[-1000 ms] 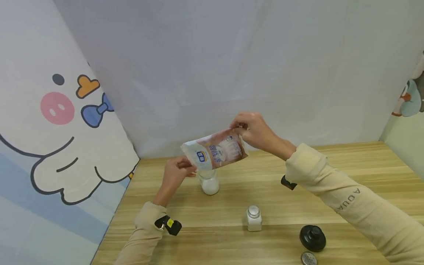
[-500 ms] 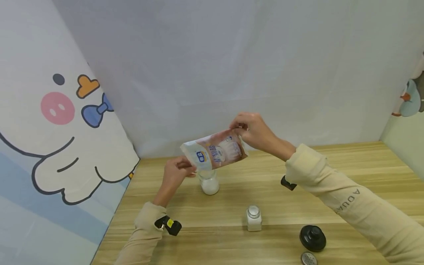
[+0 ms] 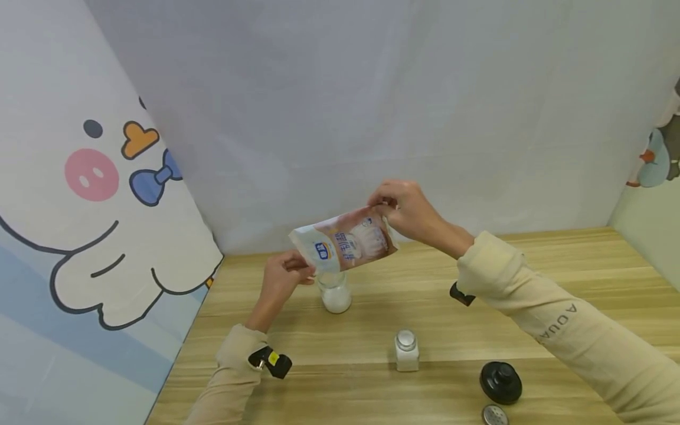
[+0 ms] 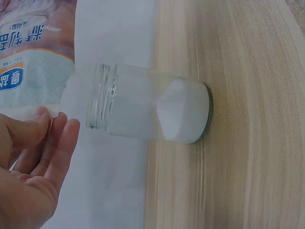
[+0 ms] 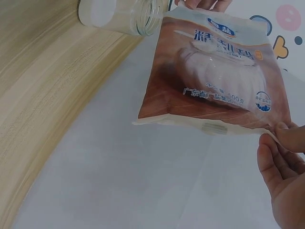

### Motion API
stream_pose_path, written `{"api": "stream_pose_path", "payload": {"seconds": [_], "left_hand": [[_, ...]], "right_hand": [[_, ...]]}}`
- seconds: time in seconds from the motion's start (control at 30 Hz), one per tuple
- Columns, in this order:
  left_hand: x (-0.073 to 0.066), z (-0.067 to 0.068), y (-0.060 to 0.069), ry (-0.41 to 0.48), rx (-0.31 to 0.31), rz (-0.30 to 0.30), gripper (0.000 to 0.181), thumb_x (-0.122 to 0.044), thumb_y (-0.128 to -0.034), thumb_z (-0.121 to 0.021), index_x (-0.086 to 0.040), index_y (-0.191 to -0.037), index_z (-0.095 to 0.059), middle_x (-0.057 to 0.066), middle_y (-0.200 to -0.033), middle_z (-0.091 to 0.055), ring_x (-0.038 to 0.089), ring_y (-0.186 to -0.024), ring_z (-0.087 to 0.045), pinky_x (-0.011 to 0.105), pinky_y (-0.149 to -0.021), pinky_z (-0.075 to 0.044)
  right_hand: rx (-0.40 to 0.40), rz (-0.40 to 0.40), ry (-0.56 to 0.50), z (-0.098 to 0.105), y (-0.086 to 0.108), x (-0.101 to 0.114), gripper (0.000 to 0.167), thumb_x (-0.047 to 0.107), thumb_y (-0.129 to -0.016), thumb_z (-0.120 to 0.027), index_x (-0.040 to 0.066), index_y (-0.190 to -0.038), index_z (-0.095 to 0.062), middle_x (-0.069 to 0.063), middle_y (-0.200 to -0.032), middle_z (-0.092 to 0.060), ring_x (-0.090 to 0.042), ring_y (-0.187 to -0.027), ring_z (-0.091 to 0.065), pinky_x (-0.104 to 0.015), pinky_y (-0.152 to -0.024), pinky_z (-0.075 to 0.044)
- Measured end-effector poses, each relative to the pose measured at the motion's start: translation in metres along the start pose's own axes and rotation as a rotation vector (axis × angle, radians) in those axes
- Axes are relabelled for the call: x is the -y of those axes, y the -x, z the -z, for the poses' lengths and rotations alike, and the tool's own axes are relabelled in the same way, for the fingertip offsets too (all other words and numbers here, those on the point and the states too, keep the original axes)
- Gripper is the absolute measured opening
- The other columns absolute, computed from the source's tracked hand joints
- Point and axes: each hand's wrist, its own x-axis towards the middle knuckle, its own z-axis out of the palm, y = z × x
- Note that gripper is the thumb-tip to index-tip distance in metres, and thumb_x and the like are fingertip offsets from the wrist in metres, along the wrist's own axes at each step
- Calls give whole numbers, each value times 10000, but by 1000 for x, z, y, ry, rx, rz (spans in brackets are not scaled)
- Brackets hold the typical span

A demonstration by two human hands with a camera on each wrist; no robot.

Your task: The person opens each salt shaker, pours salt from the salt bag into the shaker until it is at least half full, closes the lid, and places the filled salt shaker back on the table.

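Observation:
A printed salt bag is held tilted in the air, its pale end lower and to the left. My left hand pinches that lower end between thumb and fingers. At the raised brown end, my right hand pinches a corner; the right wrist view shows its thumb and fingers on the bag's edge. Beneath the low end stands an upright glass jar, partly filled with white salt. Between bag and jar mouth the left wrist view shows a whitish patch; whether salt is flowing, I cannot tell.
A small glass bottle of white contents stands uncapped on the wooden table. At the front right lie a black knobbed lid and a perforated metal cap. A pale backdrop rises behind the table.

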Motion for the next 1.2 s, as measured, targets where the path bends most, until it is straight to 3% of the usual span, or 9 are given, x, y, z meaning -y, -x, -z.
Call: {"api": "stream_pose_path", "payload": {"seconds": [1.2], "left_hand": [[2,0,0,3,-17,-15,167,142,-793,-638,138,-959,-618,243,-891,-667,321,-785,-666,484,-748,-572]], "right_hand": [[-26,2,-16,-4,-1,2,114,-102,-829,-642,-7,-816,-703,-90,-778,-629,-149,-650,-516,-270,-552,-455]]}}
